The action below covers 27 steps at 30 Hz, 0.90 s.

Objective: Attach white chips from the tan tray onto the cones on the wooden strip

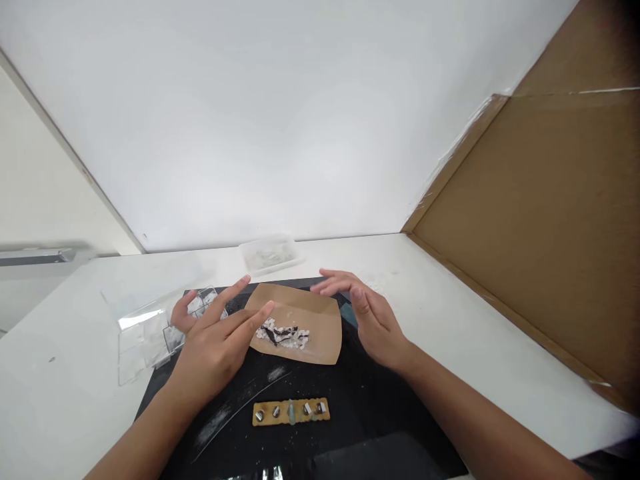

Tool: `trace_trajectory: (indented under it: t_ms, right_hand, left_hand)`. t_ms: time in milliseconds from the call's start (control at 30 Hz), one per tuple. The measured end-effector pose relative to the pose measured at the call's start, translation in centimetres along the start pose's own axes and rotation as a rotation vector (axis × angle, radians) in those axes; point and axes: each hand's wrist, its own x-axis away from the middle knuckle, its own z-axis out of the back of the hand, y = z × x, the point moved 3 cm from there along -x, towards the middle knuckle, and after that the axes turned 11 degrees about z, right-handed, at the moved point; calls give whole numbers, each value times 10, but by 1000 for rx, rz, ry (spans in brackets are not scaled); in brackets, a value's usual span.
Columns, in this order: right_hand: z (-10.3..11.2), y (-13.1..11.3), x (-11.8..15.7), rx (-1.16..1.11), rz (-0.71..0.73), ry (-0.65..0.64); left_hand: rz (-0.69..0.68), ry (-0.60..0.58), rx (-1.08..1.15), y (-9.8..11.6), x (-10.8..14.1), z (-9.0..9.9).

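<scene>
My left hand (215,350) is held over the left side of a brown paper tray (324,333), fingers spread, with nothing visible in it. Opposite it, my right hand (377,327) hovers by the tray's right edge, its fingers stretched out and holding nothing. Small white crumbs (301,341) and dark shreds (273,333) lie together in the tray. Below the tray, a yellowish strip (284,415) carries several small shiny metal pieces and a pale greenish band across its middle. My left hand partly hides the tray's left edge.
A black mat (370,407) with white dust and scratches lies under the tray. At the left is a clear compartment box (143,343) with white contents, partly behind my left hand. A translucent tub (270,268) stands by the back wall. Brown cardboard (530,220) borders the right.
</scene>
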Motion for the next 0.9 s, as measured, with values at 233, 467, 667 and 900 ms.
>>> trace_trajectory:
  t_ms: [233, 467, 667, 900]
  right_hand:
    - [-16, -14, 6, 263, 201, -177]
    - [-18, -8, 5, 172, 183, -127]
    - [-22, -1, 13, 139, 168, -242]
    - [-16, -1, 18, -15, -24, 204]
  left_hand:
    - [69, -98, -100, -6, -2, -3]
    - [33, -95, 20, -1, 1, -4]
    - [57, -70, 44, -5, 3, -5]
    - [46, -65, 18, -10, 5, -9]
